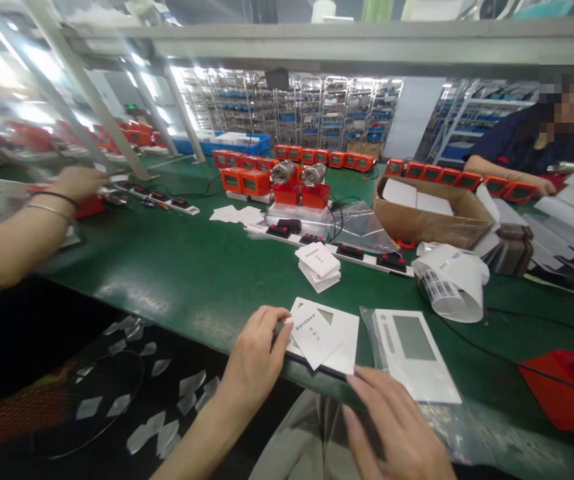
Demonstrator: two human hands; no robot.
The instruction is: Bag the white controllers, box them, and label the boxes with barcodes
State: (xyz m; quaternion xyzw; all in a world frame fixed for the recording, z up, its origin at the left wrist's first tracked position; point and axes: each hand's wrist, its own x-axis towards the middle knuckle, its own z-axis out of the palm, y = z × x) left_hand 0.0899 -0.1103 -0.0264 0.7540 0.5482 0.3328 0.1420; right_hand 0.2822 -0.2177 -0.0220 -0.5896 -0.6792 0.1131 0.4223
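A white flat panel device (347,328) with a greyish window lies at the bench's front edge. On it rests a printed white leaflet (315,337), turned askew and covering part of the window. My left hand (259,350) has its curled thumb and forefinger at the device's left edge, by the leaflet's corner. At the lower right corner, the fingertips of my right hand (391,420) touch the device, fingers stretched and apart. A second white panel device (419,353) in a clear plastic bag lies to the right. Behind is a stack of leaflets (319,267).
A power strip (334,250) crosses the green bench (191,273). Orange lamp units (287,193) stand behind it, near a cardboard box (427,223). A white paper roll (454,283) lies right. Co-workers' arms show at left (21,240) and right (509,177). Scraps (159,433) litter the floor.
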